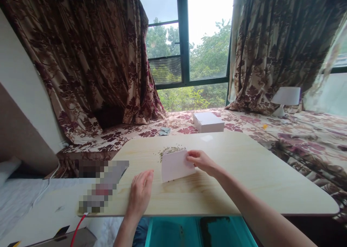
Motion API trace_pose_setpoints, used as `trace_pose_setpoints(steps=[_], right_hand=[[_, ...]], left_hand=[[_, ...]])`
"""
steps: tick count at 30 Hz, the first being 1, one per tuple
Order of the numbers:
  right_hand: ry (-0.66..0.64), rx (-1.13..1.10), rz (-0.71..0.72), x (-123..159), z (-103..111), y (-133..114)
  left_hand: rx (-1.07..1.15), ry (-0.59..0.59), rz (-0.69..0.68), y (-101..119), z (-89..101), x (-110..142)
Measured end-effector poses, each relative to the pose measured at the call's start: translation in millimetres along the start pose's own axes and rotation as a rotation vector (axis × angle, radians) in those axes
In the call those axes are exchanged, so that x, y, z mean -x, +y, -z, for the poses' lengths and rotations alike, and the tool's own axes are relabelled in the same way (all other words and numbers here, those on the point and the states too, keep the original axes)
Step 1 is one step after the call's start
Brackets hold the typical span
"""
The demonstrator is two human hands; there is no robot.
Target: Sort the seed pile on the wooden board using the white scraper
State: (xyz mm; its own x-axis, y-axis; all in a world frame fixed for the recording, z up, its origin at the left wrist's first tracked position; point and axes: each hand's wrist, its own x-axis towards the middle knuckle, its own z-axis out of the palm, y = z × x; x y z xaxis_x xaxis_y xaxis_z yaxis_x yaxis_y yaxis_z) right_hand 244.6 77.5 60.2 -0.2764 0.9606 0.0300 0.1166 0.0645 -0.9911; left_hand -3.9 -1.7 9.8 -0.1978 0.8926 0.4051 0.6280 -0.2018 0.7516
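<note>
A sheet of white paper (177, 166) tilts over the wooden-patterned tabletop (233, 160). My right hand (200, 160) pinches its right edge between thumb and fingers. Behind the paper's top edge lies a scatter of small greenish-brown grains (171, 150), perhaps seeds; a few more specks show below its lower edge. Part of the grains may be hidden by the paper. To the left of the paper, apart from it, my left hand (142, 189) rests on its side on the table, fingers stretched and held together, with nothing in it.
Below the table's front edge sits a turquoise divided bin (173, 232) with dark matter in its right part. A blurred-out object (104, 189) with a red cable (77, 229) lies at left. Behind the table are a white box (208, 122), a grey-green cloth (164, 131) and a lamp (286, 97).
</note>
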Motion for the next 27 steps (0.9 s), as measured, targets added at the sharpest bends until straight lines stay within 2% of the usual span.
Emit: trace_pose_setpoints(steps=[8,12,15,17,19,21,23,27], right_hand=[[-0.076,0.048,-0.064,3.4,7.6,-2.6],[-0.092,0.008,-0.069,1.2,5.6,-3.2],[-0.140,-0.027,-0.058,-7.0,-7.2,-3.8],[-0.205,-0.046,-0.056,-15.5,-20.6,-5.8],[-0.291,-0.050,-0.056,-25.1,-35.6,-9.0],[-0.387,-0.002,-0.072,-34.4,-49.5,-12.3],[-0.449,0.021,-0.085,-41.8,-60.5,-14.6],[-0.574,0.054,-0.130,-49.8,-70.4,-14.3]], left_hand=[[0.076,-0.003,0.062,-3.0,-3.3,-1.4],[0.214,0.016,0.144,-1.9,-0.8,-0.4],[0.383,0.086,0.249,-2.5,5.6,-0.2],[0.568,0.172,0.295,-4.6,10.2,-1.6],[0.769,0.250,0.360,-7.1,14.1,-3.9],[0.916,0.266,0.443,-9.1,17.2,-6.1],[0.985,0.249,0.494,-10.0,19.2,-7.2],[0.952,0.273,0.501,-9.8,20.0,-6.9]])
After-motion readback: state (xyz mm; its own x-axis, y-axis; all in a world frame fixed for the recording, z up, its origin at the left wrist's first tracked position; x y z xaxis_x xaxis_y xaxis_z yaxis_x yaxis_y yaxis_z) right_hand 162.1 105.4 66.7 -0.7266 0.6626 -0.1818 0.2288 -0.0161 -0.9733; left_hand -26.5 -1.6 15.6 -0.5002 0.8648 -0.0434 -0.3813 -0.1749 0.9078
